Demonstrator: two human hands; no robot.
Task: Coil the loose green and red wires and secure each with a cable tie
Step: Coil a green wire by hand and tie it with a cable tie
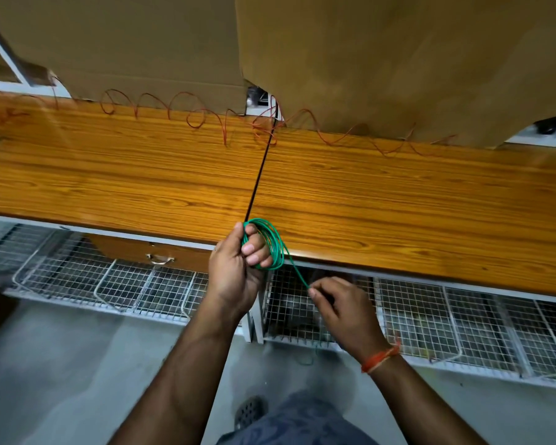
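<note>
green coil point(272, 244) was held in left hand point(235, 268) grip to keep loops together | tail pinched by right hand point(341, 308), apparently for feeding | red wire point(190, 118) left loose on bench point(109, 175)

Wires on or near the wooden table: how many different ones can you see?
2. The green wire is coiled around the left hand, its loose end pinched by the right hand. The red wire lies uncoiled along the table's far edge. More may be hidden.

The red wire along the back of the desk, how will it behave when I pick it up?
The red wire lies in loose springy curls, so it will probably flop and hold its kinks. It looks thin, likely very light. Its loops could snag the cardboard edge.
</note>
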